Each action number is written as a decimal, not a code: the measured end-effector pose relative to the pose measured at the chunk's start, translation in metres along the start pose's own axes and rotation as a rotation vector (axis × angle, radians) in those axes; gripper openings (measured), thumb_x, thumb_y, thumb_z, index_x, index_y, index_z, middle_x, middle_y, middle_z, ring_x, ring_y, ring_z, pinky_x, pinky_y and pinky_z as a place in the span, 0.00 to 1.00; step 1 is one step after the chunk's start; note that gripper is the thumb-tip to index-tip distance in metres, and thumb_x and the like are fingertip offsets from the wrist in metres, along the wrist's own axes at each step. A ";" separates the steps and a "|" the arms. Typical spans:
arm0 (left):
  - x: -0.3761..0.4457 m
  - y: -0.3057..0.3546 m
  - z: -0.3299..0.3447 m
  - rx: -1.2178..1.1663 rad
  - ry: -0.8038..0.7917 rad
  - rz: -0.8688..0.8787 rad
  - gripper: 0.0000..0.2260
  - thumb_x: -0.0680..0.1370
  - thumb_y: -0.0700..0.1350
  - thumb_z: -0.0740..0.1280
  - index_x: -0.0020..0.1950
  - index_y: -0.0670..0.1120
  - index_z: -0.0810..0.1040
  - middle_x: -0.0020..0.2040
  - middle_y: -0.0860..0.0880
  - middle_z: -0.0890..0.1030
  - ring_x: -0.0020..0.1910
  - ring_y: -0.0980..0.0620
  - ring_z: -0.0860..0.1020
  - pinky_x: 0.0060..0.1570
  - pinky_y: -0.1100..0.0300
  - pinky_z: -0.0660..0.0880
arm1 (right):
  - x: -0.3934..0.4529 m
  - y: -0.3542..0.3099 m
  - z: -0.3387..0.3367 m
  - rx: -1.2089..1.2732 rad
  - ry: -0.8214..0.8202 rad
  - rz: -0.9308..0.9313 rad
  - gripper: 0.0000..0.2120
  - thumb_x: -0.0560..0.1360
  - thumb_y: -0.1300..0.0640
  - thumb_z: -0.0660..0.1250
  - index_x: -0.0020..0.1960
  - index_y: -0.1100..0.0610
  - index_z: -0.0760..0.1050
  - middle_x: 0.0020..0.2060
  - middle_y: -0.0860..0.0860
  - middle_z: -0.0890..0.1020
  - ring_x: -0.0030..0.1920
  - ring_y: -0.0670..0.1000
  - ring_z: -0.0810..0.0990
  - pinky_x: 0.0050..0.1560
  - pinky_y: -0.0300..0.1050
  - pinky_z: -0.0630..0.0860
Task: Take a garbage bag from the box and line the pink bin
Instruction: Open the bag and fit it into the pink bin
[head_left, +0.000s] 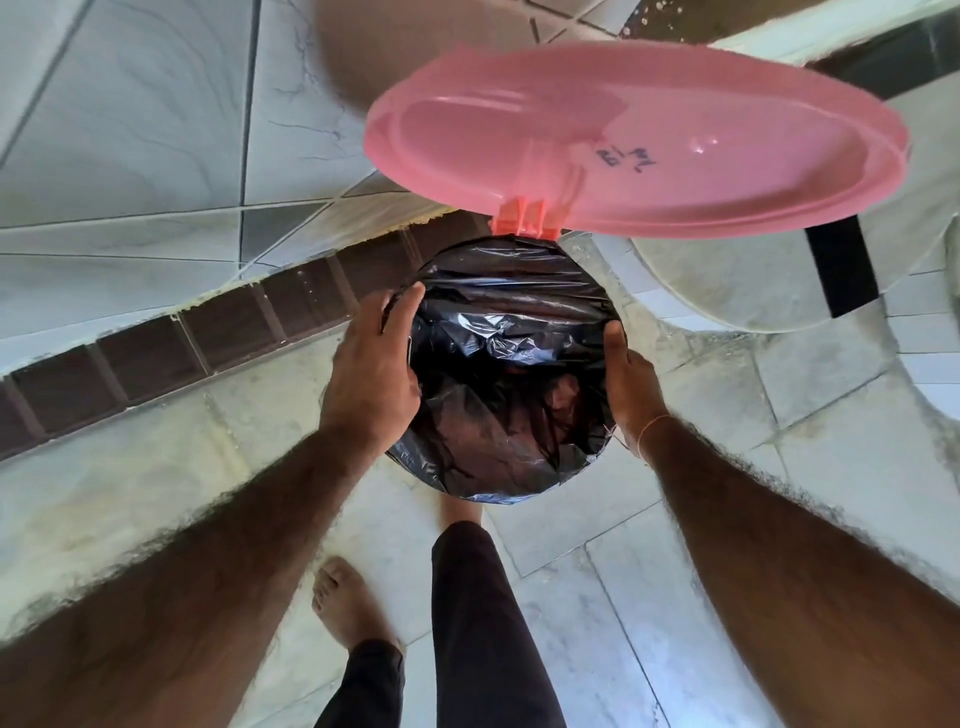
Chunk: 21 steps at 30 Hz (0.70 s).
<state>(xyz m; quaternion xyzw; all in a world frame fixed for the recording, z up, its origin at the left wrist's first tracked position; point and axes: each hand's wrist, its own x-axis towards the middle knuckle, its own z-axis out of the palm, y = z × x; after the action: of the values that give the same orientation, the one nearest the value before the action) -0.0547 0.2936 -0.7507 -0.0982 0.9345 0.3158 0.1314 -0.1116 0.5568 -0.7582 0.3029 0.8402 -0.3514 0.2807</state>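
The left hand (371, 364) curls over the bin's left edge, fingers gripping the bag (506, 374) there. The black bag sits in the bin, its mouth folded over the rim all round, hiding the bin body; the pink lid (634, 150) stands open behind. The right hand (631, 379) grips the right edge, thumb on top. A hard tug could tear the thin film or slip it off the rim.
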 end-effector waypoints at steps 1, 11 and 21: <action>-0.005 -0.002 0.001 0.012 -0.046 -0.015 0.40 0.69 0.31 0.66 0.76 0.52 0.56 0.70 0.44 0.65 0.67 0.42 0.68 0.64 0.44 0.72 | -0.001 0.003 0.000 0.039 -0.022 0.023 0.43 0.67 0.22 0.49 0.54 0.57 0.79 0.52 0.57 0.82 0.52 0.58 0.79 0.60 0.55 0.75; -0.017 0.012 -0.007 0.265 0.220 0.262 0.18 0.74 0.46 0.63 0.63 0.45 0.75 0.58 0.42 0.77 0.57 0.40 0.74 0.55 0.46 0.70 | -0.029 -0.029 0.024 -0.295 0.297 -0.881 0.09 0.75 0.57 0.61 0.48 0.60 0.77 0.44 0.57 0.81 0.47 0.59 0.78 0.50 0.51 0.74; -0.060 0.045 0.045 0.470 -0.502 0.292 0.14 0.79 0.54 0.57 0.49 0.47 0.78 0.47 0.46 0.82 0.50 0.43 0.79 0.53 0.50 0.70 | 0.050 -0.102 0.081 -0.604 -0.308 -0.439 0.18 0.79 0.59 0.58 0.68 0.61 0.70 0.65 0.61 0.76 0.65 0.61 0.74 0.65 0.45 0.67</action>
<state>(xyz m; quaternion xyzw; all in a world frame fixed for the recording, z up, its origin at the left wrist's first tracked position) -0.0016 0.3626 -0.7411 0.1494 0.9243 0.1224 0.3293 -0.1953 0.4527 -0.7982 -0.0359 0.8986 -0.1815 0.3979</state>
